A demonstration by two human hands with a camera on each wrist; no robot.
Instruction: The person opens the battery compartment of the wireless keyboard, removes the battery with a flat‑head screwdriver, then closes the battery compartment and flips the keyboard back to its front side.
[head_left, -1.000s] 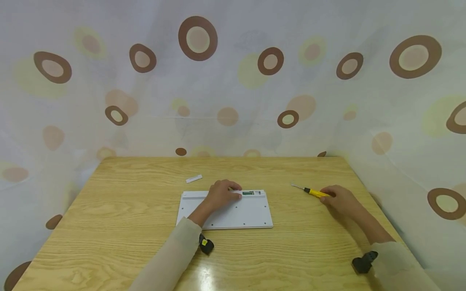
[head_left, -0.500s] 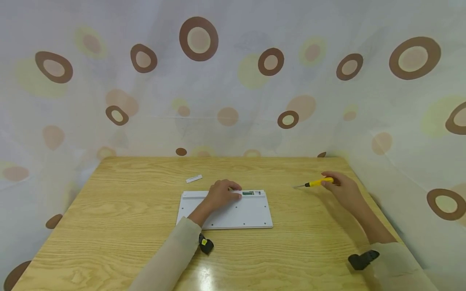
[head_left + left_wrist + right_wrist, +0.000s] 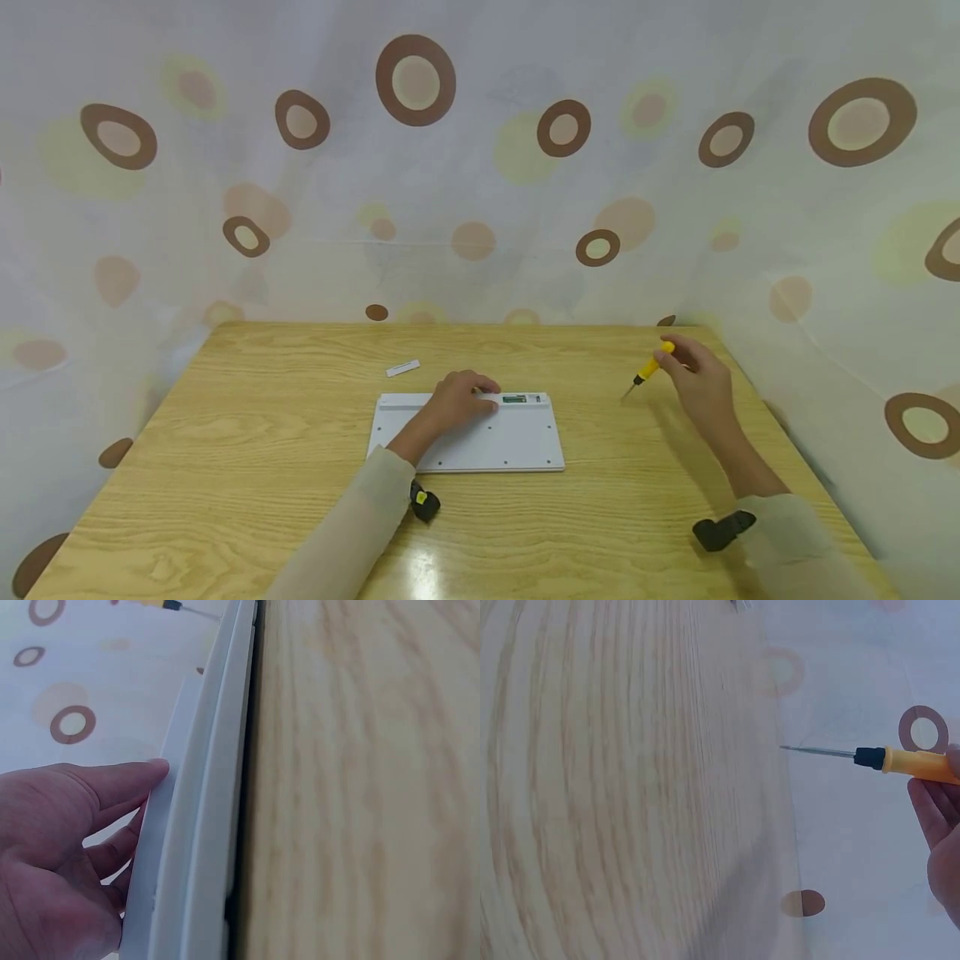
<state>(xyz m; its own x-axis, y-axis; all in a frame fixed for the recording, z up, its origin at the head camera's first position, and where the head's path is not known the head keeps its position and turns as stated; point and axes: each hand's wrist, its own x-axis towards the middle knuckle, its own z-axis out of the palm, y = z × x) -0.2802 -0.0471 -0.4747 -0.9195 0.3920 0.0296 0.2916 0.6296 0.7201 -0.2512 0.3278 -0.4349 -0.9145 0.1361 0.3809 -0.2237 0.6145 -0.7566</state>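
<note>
Biggest thing here is the sheet (image 3: 465, 179), pale with brown rings and blotches, behind the wood-grain surface (image 3: 225, 467) and down both its sides. Next up, two beige sleeves: left one (image 3: 345, 517) coming in low, right one (image 3: 791, 533) over by the right edge.

The keyboard (image 3: 506, 442) is lying back-side up around the middle of the surface, well in from the far edge. Left hand (image 3: 459, 400) has its fingers and thumb gripping the raised ridge along the keyboard's far side. Right hand (image 3: 703, 387) is up over the right part of the surface, toward the far right corner, fingers pinching the yellow handle of a screwdriver (image 3: 649, 369), tip slanting down and left.

Each wrist has a little black camera on it (left (image 3: 424, 503), right (image 3: 722, 531)). Then there's a white strip (image 3: 402, 367) between the keyboard and the far edge. Smallest is the slot (image 3: 515, 399) in the ridge, just beside the left hand; something green in there, too tiny for me to say what.
</note>
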